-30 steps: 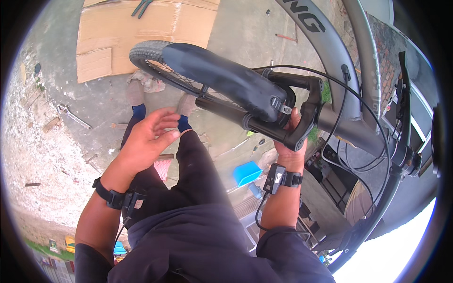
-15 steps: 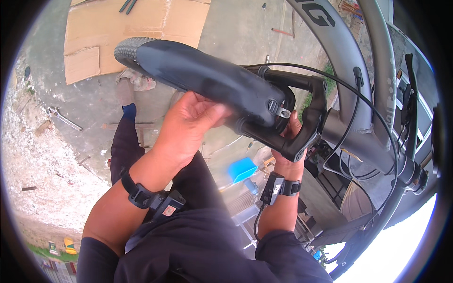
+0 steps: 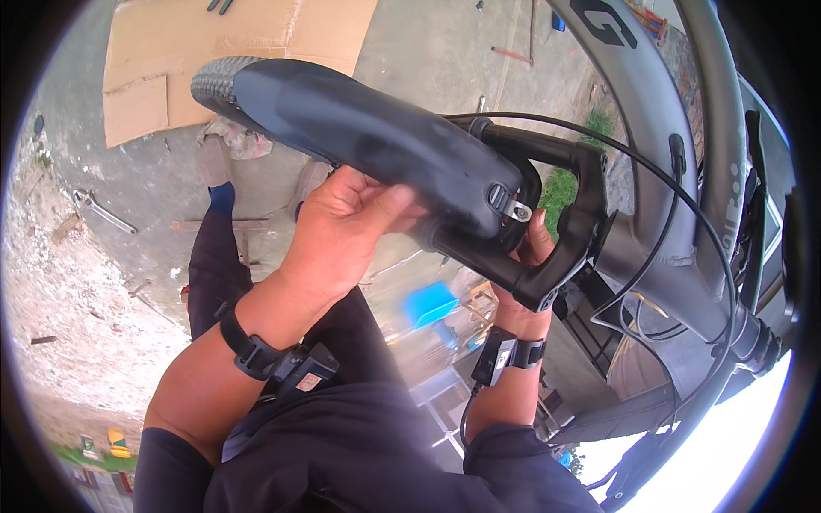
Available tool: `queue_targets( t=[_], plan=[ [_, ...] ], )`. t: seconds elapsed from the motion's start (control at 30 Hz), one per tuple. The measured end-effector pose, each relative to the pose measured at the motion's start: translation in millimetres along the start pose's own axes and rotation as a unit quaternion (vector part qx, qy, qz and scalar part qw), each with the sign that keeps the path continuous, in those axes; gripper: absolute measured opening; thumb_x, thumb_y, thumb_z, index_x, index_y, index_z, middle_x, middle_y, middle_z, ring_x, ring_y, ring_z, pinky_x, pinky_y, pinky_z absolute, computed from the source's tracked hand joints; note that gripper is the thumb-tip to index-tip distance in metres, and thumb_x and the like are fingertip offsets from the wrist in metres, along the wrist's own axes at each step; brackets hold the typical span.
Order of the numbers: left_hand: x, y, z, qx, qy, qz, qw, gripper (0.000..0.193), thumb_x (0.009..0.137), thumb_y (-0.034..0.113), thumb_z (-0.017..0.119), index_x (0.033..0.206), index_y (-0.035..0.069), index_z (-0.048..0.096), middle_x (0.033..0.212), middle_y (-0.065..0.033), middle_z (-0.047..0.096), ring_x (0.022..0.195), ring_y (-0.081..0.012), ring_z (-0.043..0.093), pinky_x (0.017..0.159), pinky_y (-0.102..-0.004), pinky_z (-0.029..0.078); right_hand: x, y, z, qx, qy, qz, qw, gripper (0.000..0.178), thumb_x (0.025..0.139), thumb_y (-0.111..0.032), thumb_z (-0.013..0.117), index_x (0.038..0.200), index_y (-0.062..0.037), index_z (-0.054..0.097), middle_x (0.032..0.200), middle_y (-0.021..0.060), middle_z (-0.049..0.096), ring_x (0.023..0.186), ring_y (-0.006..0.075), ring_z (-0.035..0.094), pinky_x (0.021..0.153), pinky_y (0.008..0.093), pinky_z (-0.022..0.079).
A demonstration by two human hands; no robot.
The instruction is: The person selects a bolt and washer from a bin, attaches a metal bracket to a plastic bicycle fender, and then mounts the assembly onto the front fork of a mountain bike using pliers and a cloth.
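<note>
A black mudguard point(image 3: 376, 132) lies along the front wheel's tyre point(image 3: 218, 83), between the legs of a black bicycle fork point(image 3: 509, 272). My left hand point(image 3: 338, 235) is closed on its near edge, the thumb on the outside and the fingertips tucked underneath. At the mudguard's right end are a small strap buckle point(image 3: 498, 197) and a metal tab point(image 3: 520, 211) with a hole. My right hand point(image 3: 537, 244) comes up from below the fork. Its thumb shows beside the tab, in the gap before the fork crown; the other fingers are mostly hidden behind the fork leg.
The grey bicycle frame point(image 3: 654, 145) rises at the right, with a looping black cable point(image 3: 658, 177). A cardboard sheet point(image 3: 137, 90) covers part of the concrete at the far left. A wrench point(image 3: 107, 212) lies on the left. A blue object point(image 3: 430, 305) sits below the fork.
The wheel end of the mudguard has shifted slightly left and up in view, and the frame slightly right. Both hands keep nearly the same places on the bicycle.
</note>
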State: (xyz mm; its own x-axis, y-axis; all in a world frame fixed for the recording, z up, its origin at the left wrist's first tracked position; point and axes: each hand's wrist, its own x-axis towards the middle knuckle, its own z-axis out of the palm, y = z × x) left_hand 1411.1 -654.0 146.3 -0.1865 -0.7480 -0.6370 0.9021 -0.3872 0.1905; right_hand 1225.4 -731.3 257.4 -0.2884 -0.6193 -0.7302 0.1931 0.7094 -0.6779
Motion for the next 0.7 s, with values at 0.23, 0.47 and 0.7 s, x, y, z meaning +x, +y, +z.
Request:
queue_targets(
  t=[0.23,0.47,0.7],
  plan=[
    [-1,1,-3,0.007,-0.014,0.009,1.0,0.016,0.101,0.011,0.059,0.116,0.006,0.059,0.11,-0.0091,0.07,0.098,-0.02,0.07,0.082,-0.0325,0.055,2,4,3,-0.071,0.013,-0.084,0.994,0.045,0.098,-0.031,0.062,0.125,0.0054,0.058,0.115,0.0188,0.068,0.103,0.0278,0.068,0.094,0.0409,0.056],
    [-2,5,-2,-0.001,-0.033,0.028,0.999,0.027,0.099,0.01,0.061,0.125,0.005,0.057,0.113,-0.0084,0.07,0.099,-0.0192,0.07,0.083,-0.0311,0.056,7,-2,-9,0.03,-0.079,0.016,0.996,0.044,0.1,-0.028,0.059,0.126,0.0065,0.056,0.117,0.0217,0.067,0.104,0.0314,0.069,0.096,0.0456,0.056],
    [-2,5,-3,-0.001,-0.037,0.03,0.999,0.027,0.099,0.008,0.061,0.125,0.005,0.057,0.114,-0.0085,0.069,0.101,-0.0189,0.069,0.084,-0.0311,0.056,4,0,6,0.022,-0.057,-0.001,0.998,0.04,0.101,-0.028,0.057,0.123,0.0051,0.059,0.111,0.0187,0.07,0.097,0.0257,0.071,0.085,0.0372,0.061]
  ],
)
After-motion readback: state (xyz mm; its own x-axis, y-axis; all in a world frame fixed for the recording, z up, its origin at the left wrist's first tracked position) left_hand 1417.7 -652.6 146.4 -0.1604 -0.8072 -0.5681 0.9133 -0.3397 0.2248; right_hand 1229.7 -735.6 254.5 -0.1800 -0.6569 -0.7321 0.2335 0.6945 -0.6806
